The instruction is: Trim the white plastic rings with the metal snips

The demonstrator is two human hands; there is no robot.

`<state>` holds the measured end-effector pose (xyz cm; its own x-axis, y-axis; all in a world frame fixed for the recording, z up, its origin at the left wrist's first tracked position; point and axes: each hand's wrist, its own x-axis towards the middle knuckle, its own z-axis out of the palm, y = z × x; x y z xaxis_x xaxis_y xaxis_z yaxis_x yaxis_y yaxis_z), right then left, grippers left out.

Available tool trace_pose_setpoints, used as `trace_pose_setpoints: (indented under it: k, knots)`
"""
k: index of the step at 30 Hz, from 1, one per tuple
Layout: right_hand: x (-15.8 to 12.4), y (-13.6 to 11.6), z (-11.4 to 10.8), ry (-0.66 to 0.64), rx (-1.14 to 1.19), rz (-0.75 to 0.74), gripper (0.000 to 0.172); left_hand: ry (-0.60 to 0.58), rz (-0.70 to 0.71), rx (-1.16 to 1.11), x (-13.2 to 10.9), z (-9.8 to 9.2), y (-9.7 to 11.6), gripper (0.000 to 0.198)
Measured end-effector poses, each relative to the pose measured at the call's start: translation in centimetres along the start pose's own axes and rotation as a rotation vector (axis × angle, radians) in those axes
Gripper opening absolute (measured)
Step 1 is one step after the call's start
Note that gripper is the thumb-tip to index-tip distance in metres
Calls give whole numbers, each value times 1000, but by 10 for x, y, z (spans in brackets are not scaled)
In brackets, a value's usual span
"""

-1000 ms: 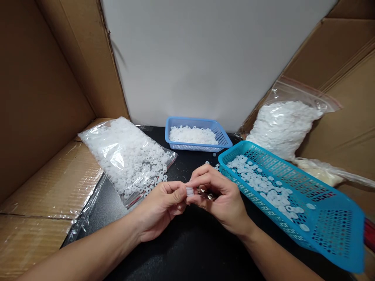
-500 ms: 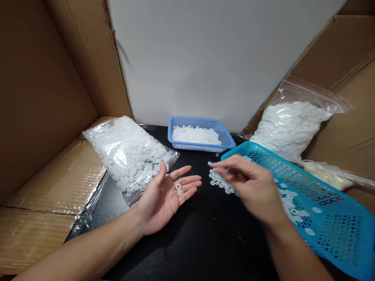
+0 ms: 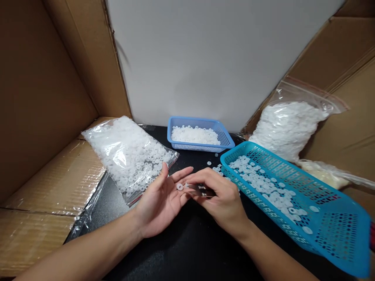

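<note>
Your left hand (image 3: 161, 203), spread palm-up, bears a white washer (image 3: 178, 185); your right hand (image 3: 221, 195), closed around a metal tool (image 3: 205, 191), seemingly positions a small white piece (image 3: 186, 185) beside it, the next move likely calling for steady alignment.

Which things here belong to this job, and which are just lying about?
Likely in use:
white ring on left hand
metal tool in right hand
teal basket
blue basket
ring-filled bag

Seemingly just lying about:
white-filled bag at right
cream-filled bag
</note>
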<state>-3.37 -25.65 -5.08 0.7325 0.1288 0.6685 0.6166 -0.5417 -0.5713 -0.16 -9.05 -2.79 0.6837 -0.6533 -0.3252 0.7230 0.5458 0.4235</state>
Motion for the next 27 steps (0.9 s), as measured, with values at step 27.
trace_pose_setpoints:
  k: [27]
  knots:
    - [-3, 0, -1, 38, 422, 184, 28, -73, 235, 405, 5, -12, 2, 48]
